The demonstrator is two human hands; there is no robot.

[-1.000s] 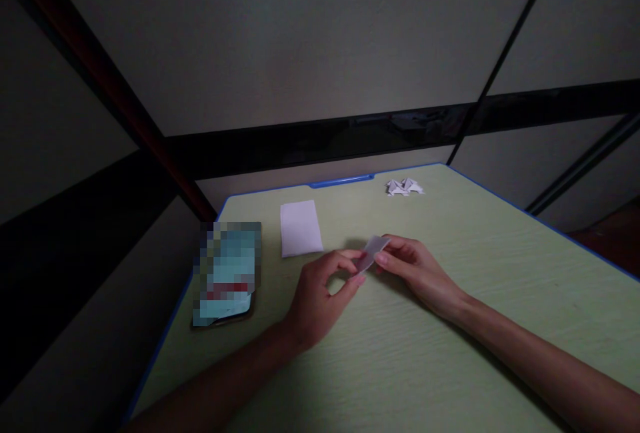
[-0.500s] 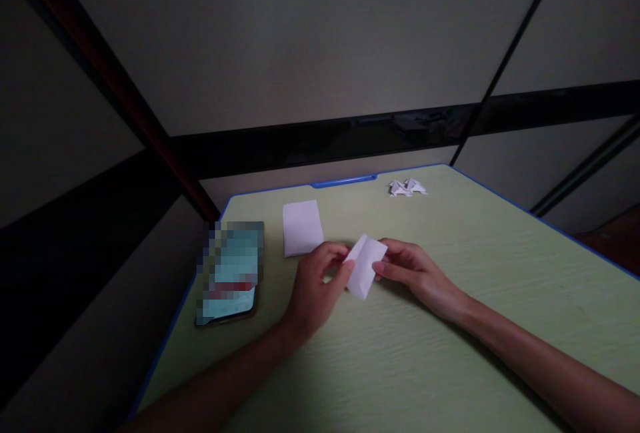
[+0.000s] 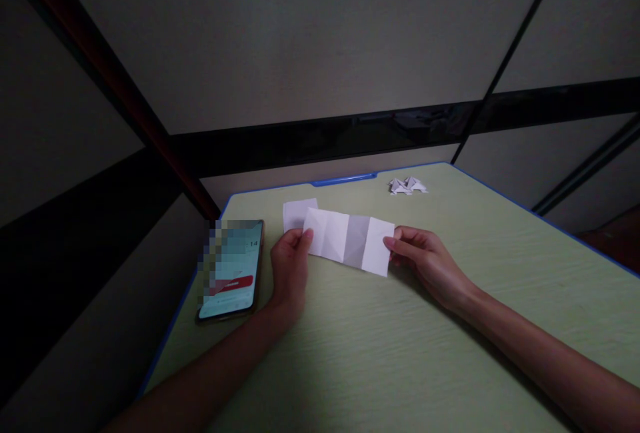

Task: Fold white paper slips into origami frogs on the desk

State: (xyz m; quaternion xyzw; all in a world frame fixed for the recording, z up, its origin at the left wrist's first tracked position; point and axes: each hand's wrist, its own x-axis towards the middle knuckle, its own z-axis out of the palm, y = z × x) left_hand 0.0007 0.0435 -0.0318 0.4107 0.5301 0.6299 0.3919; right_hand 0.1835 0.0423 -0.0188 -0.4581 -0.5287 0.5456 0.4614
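A creased strip of white paper [image 3: 334,236] is stretched between my two hands above the table, its folds standing in a shallow zigzag. My left hand [image 3: 291,266] pinches the strip's left end, thumb on top. At the other end, my right hand [image 3: 417,251] grips the edge between thumb and fingers. Behind the left end lies a stack of white paper [image 3: 299,211], partly covered by the strip and my left hand. Two small folded paper figures [image 3: 407,185] sit close together near the table's far edge.
A lit phone [image 3: 233,273] lies on the left of the pale green table [image 3: 490,273], part of its screen pixelated. A blue strip [image 3: 345,180] is set in the table's far edge. Panelled cabinet doors [image 3: 320,39] rise directly behind the table.
The paper was folded up small between my hands and is now opened out into a long strip. My left hand has moved left; my right hand has shifted slightly right and away from me.
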